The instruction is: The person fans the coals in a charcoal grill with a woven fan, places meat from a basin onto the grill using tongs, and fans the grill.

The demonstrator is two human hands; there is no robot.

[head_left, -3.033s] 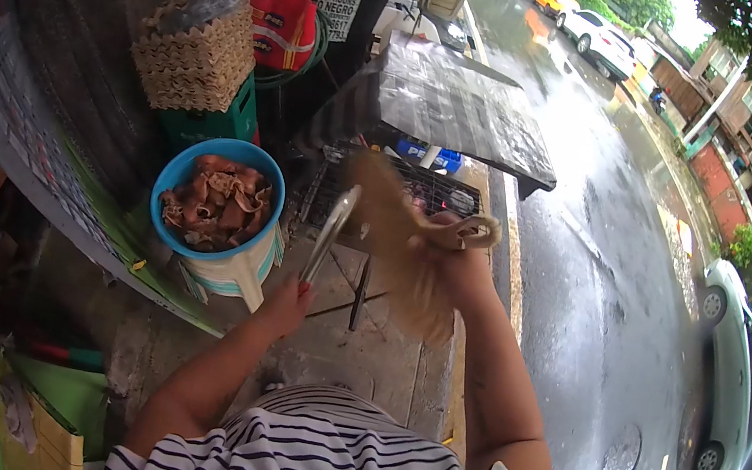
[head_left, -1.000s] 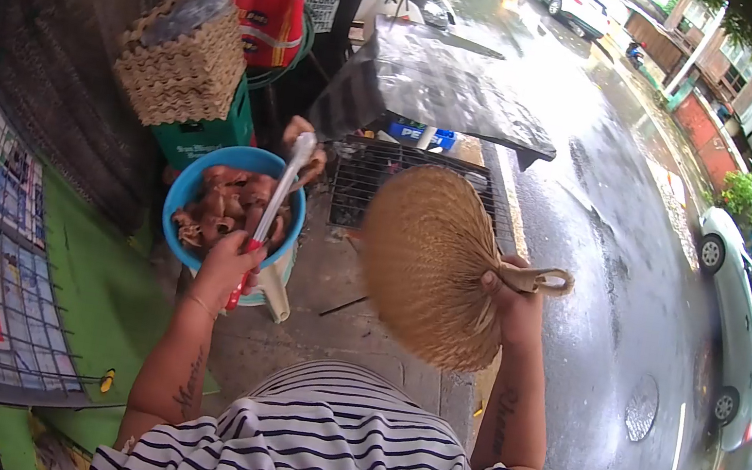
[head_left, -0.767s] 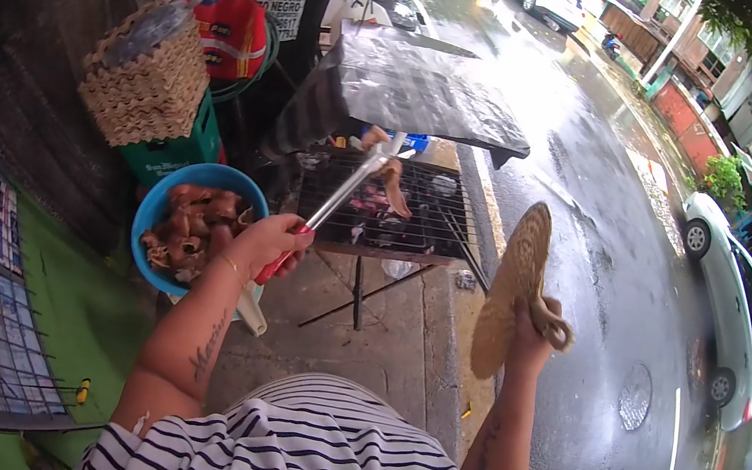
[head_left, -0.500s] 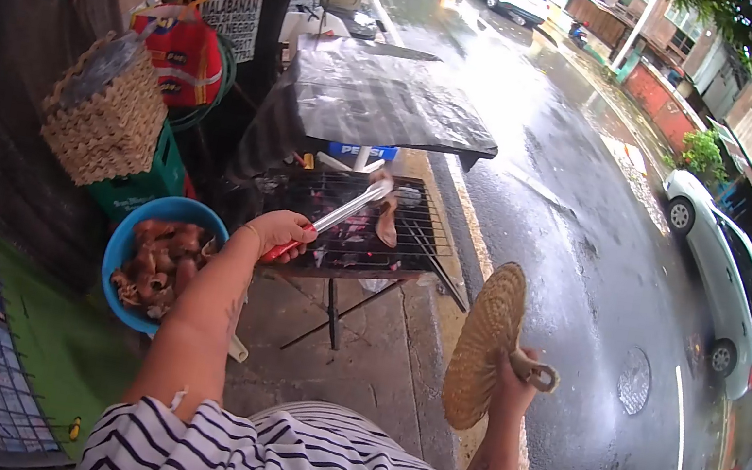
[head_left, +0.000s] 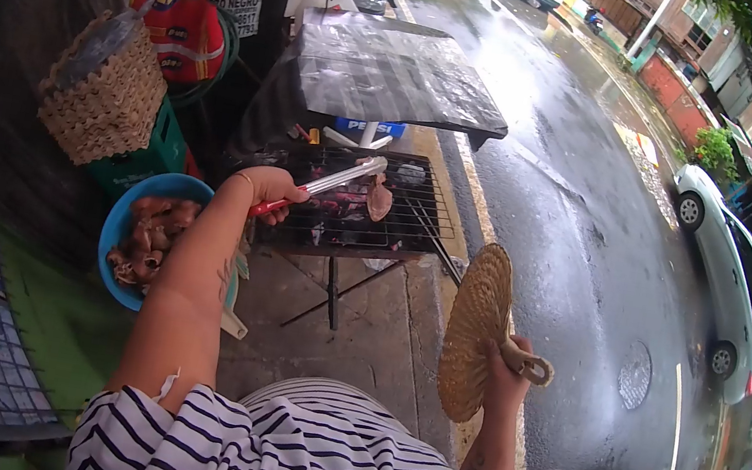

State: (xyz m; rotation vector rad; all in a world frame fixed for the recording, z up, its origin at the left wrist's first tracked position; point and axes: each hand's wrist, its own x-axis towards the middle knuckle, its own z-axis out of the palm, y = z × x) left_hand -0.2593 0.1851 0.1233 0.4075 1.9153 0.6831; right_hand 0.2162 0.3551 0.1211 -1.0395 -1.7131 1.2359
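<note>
Since the frame from one second ago, the left hand has moved the tongs from above the blue basin to the far-right part of the charcoal grill. The woven fan has turned from broad face to a narrower, slanted profile.

Left hand: fingers clamped around the red handle of the tongs. The metal arms point far and right across the grate. A meat piece lies over the grate bars at the tong tips; whether the tips grip it cannot be told.

Right hand: fingers closed on the handle of the woven fan, at the near right, clear of the grill. The blade stands on edge, left of the hand; the handle loop projects right.

The blue basin stands left and near of the grill and contains further meat pieces; the left forearm partly covers it. Glowing coals show beneath the grate. Beyond the grill is a blue Pepsi crate.
</note>
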